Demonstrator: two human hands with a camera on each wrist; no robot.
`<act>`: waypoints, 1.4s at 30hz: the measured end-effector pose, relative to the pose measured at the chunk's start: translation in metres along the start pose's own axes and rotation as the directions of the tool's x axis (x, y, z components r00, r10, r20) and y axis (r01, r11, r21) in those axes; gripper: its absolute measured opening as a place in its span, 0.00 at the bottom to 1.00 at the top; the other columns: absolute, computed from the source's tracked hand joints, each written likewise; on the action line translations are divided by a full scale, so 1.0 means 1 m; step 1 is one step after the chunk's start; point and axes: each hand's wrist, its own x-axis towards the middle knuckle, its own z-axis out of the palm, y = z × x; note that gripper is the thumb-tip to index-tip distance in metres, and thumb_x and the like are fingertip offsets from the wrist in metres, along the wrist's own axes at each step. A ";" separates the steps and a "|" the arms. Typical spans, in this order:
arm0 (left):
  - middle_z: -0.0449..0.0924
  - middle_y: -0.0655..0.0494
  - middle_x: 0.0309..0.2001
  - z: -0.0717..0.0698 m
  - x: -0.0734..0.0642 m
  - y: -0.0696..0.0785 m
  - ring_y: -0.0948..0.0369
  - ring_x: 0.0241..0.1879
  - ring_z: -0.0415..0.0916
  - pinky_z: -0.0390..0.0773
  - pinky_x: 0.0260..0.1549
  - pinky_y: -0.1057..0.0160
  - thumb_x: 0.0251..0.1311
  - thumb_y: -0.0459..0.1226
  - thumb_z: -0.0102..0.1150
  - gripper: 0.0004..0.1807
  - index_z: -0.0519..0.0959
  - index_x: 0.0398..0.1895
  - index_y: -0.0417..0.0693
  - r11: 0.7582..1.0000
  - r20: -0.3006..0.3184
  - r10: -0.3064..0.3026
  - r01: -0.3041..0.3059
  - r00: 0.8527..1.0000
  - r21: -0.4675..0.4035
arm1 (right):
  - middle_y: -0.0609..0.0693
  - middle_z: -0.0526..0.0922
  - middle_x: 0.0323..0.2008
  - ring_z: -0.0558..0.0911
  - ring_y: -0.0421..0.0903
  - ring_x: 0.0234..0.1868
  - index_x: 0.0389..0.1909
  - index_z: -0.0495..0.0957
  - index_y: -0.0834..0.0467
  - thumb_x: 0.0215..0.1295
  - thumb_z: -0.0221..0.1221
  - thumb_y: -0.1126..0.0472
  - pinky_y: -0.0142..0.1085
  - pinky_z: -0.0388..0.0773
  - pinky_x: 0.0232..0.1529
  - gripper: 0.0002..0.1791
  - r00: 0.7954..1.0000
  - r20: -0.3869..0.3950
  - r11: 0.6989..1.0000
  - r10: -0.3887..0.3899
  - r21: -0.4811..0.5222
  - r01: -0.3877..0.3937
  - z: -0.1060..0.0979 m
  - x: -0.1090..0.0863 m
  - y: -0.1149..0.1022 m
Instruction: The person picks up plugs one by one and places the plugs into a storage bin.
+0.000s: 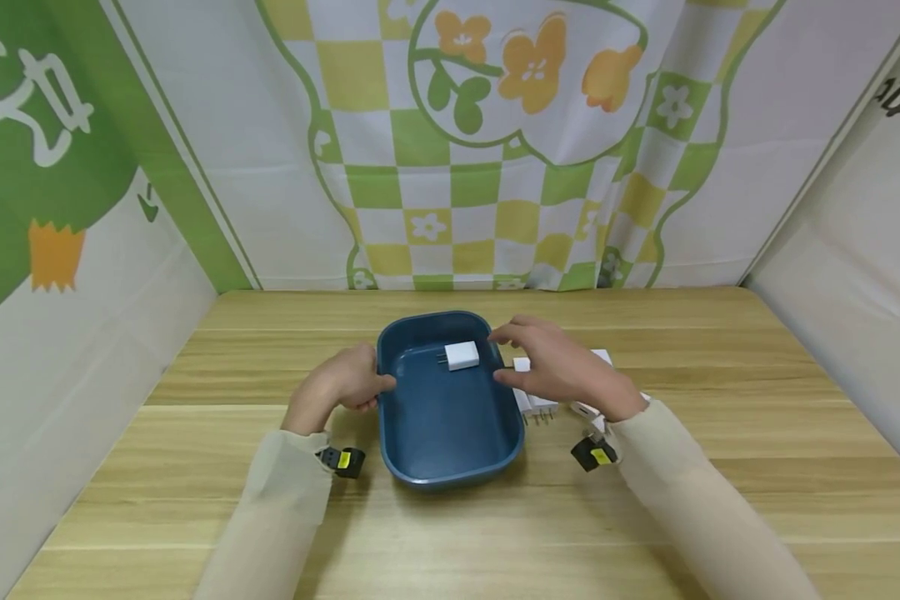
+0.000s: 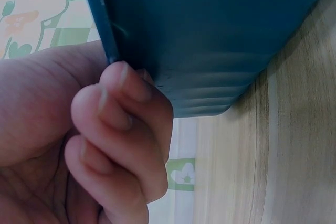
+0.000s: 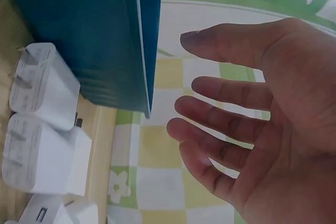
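Observation:
A dark blue rectangular basin (image 1: 450,433) sits on the wooden table, with one white plug-in charger (image 1: 462,356) lying inside near its far right, prongs to the left. My left hand (image 1: 348,377) grips the basin's left rim, thumb over the edge and curled fingers against the outer wall, as the left wrist view shows. Above the right rim hovers my right hand (image 1: 551,358), fingers spread and slightly bent, holding nothing. In the right wrist view its fingertips (image 3: 184,103) are apart from the basin wall. White chargers (image 3: 47,85) stand beside that wall, partly hidden under the right hand from above.
More white chargers (image 1: 600,357) lie right of the basin, one showing a USB port (image 3: 42,213). Behind the table (image 1: 720,500) hangs a green and yellow checked curtain (image 1: 495,208). Fabric walls close in both sides. A small black camera (image 1: 594,452) is strapped at each wrist.

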 end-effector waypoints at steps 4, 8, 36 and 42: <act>0.73 0.57 0.12 0.000 0.000 -0.001 0.65 0.13 0.68 0.69 0.19 0.68 0.70 0.37 0.55 0.24 0.77 0.12 0.43 1.000 -0.001 -0.005 0.005 1.000 -0.003 | 0.56 0.78 0.59 0.78 0.56 0.58 0.65 0.75 0.61 0.67 0.66 0.56 0.51 0.75 0.56 0.28 0.999 -0.036 1.000 0.015 0.009 -0.015 0.000 -0.007 0.003; 0.73 0.57 0.12 0.000 0.000 -0.001 0.65 0.13 0.68 0.70 0.19 0.68 0.70 0.37 0.55 0.24 0.77 0.12 0.43 1.000 -0.004 -0.006 0.006 1.000 -0.003 | 0.57 0.80 0.55 0.80 0.57 0.54 0.62 0.77 0.62 0.66 0.67 0.56 0.51 0.76 0.54 0.26 0.996 -0.089 1.000 -0.007 -0.008 0.007 0.002 -0.012 0.010; 0.74 0.57 0.12 0.000 0.001 -0.001 0.64 0.13 0.69 0.69 0.19 0.67 0.70 0.37 0.55 0.24 0.77 0.11 0.44 1.000 -0.005 0.006 -0.006 1.000 0.004 | 0.61 0.82 0.51 0.81 0.58 0.50 0.59 0.78 0.66 0.65 0.67 0.61 0.53 0.77 0.50 0.23 0.984 -0.161 0.996 0.081 -0.026 -0.086 0.025 -0.010 0.053; 0.73 0.57 0.12 0.000 0.001 0.000 0.64 0.13 0.69 0.69 0.19 0.68 0.71 0.37 0.55 0.24 0.76 0.11 0.44 1.000 -0.004 0.001 -0.001 1.000 0.010 | 0.61 0.82 0.49 0.81 0.59 0.50 0.57 0.80 0.66 0.66 0.64 0.64 0.54 0.77 0.51 0.19 0.977 -0.201 0.993 0.072 -0.078 -0.090 0.032 -0.007 0.057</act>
